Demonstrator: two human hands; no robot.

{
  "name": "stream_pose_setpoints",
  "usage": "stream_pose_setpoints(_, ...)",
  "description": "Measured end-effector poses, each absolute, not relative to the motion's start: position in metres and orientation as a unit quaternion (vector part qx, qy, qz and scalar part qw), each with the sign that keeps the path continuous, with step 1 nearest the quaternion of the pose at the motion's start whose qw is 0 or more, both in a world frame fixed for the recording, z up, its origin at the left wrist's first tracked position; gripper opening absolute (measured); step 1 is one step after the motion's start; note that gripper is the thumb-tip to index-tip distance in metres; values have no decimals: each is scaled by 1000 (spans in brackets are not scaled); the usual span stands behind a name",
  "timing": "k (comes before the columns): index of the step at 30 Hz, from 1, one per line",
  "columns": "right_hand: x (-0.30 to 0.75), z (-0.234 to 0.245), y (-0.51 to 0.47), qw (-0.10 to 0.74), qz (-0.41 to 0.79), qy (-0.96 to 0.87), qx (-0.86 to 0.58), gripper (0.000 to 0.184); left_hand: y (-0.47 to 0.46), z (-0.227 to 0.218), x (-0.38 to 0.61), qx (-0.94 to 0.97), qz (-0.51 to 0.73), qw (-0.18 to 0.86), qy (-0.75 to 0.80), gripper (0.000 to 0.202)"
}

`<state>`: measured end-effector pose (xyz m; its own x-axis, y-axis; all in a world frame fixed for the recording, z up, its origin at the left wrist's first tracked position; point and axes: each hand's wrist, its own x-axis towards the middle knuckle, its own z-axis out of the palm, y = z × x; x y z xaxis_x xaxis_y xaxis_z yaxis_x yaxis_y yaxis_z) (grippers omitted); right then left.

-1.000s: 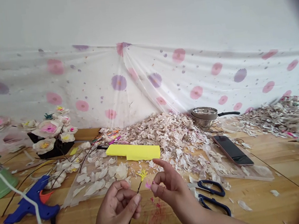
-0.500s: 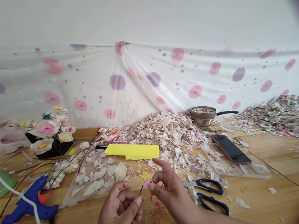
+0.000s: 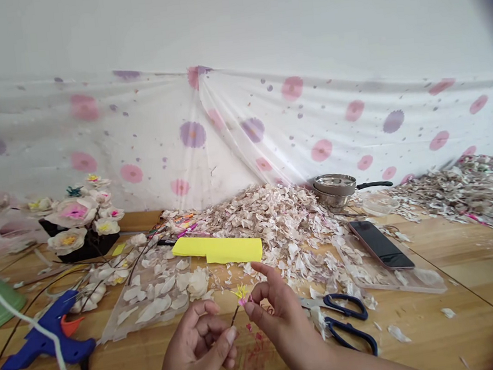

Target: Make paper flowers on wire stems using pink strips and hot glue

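Between thumb and fingers my left hand (image 3: 203, 346) pinches a thin dark stem (image 3: 234, 315) that slants up to the right. At the stem's top is a fringed yellow flower centre (image 3: 240, 292) with a bit of pink material (image 3: 242, 301) around its base. My right hand (image 3: 279, 315) pinches that pink bit between thumb and fingertip, its index finger raised. Just right of this hand lie scissors (image 3: 347, 326) with dark blue handles, blades partly hidden behind the wrist. Beyond the hands rests a folded yellow paper sheet (image 3: 218, 250).
A blue glue gun (image 3: 47, 338) with a white cord lies at left, near paper flowers in a black pot (image 3: 89, 246). Heaped pale petals (image 3: 271, 217) fill the back. A phone (image 3: 382, 244) lies on a clear tray (image 3: 422, 287); metal bowls (image 3: 335, 191) stand behind.
The flower centre and stem tip have shifted very slightly to the right, and the pink bit sits a little differently at the fringe's base. Both hands keep their pinch.
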<state>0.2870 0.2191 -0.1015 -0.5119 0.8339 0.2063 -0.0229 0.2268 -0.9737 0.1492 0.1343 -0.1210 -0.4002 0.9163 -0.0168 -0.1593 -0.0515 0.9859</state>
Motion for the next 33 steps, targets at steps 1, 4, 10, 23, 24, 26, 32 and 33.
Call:
stream_pose_setpoints(1, 287, -101, 219, 388, 547, -678, -300, 51, 135, -121, 149, 350, 635, 421, 544, 42)
stream_pose_setpoints(4, 289, -99, 218, 376, 554, -679, -302, 49, 135, -121, 150, 357, 631, 421, 545, 42)
stream_pose_setpoints(10, 289, -98, 217, 367, 564, -672, -310, 56, 134, -123, 150, 357, 629, 419, 549, 43)
stream_pose_setpoints(23, 287, -96, 220, 353, 564, -676, -318, 59, 130, -109, 160, 351, 632, 402, 562, 43)
stream_pose_setpoints(24, 287, -96, 221, 351, 566, -675, -317, 59, 130, -108, 162, 344, 638, 398, 562, 43)
stream_pose_setpoints(26, 287, -96, 221, 344, 568, -677, -318, 60, 129, -106, 167, 327, 656, 386, 561, 44)
stream_pose_setpoints(32, 294, -89, 221, 346, 548, -691, -319, 61, 131, -107, 162, 318, 659, 418, 538, 48)
stream_pose_setpoints(33, 297, -87, 222, 353, 540, -696, -315, 61, 132, -107, 159, 314, 660, 426, 534, 49)
